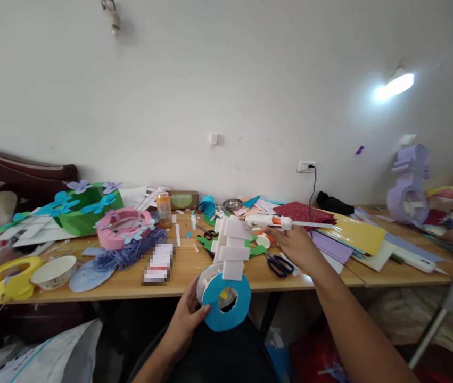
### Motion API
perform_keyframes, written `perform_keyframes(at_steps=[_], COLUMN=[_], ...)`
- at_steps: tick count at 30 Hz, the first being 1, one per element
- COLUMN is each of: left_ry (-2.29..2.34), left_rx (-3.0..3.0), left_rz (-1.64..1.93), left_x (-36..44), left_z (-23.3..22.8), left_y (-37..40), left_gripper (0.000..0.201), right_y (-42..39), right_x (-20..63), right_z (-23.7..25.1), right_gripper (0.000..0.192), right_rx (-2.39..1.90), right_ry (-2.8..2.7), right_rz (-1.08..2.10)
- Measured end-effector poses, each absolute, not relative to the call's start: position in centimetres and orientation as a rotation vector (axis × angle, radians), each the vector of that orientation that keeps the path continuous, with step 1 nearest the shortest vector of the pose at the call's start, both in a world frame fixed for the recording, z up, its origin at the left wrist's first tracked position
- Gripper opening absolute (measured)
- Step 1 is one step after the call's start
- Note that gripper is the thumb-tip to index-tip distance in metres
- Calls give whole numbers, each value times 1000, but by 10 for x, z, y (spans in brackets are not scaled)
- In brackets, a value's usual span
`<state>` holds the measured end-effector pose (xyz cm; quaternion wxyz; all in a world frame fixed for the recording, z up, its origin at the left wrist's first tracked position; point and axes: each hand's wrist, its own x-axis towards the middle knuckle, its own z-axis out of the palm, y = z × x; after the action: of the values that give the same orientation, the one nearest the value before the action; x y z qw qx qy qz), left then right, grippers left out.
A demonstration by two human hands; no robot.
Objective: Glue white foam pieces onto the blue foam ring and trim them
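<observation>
white foam blocks rise from the blue-ringed foam model (pixel 226 276), gripped by the left hand (pixel 188 314) over the lap. the right hand (pixel 296 246) clasps the glue gun (pixel 270 221); its nozzle could smear or topple the blocks.

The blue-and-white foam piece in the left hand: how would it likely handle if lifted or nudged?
The foam piece is probably light: the left hand grips only its blue ring end. The stacked white blocks look top-heavy, so it may tip if stood up. The glued joints could be fragile.
</observation>
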<state>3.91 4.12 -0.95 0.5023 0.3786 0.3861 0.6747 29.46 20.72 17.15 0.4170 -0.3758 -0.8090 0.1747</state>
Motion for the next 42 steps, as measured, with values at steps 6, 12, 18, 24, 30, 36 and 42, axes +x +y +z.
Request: perform_keyframes(at_steps=[6,12,18,24,30,36,42], left_ry=[932,925,929,924,984,992,1000], left_rx=[905,909,892,874,857,788,571], left_rz=[1639,1641,1638,1641,1659,1681,1761], left_x=[40,38,39,36,36,37,30], left_z=[-6,-10,-10,-11,-5,-1,2], left_y=[39,40,41,43,43,40,44], left_gripper=[79,80,81,78,80,84,92], right_y=[209,210,204,202,198,201,214], right_x=[298,298,296,295,292,289,277], right_z=[171,171,173,174,174,163,150], right_gripper=[48,49,49,51,45,46,49], right_rx=[-935,-954,-948,-958,-883,-919,-914], right_ry=[-2064,-2070,-2064,-2047,-2055,-2012,-1884], right_rz=[417,408,427,408,393,474,679])
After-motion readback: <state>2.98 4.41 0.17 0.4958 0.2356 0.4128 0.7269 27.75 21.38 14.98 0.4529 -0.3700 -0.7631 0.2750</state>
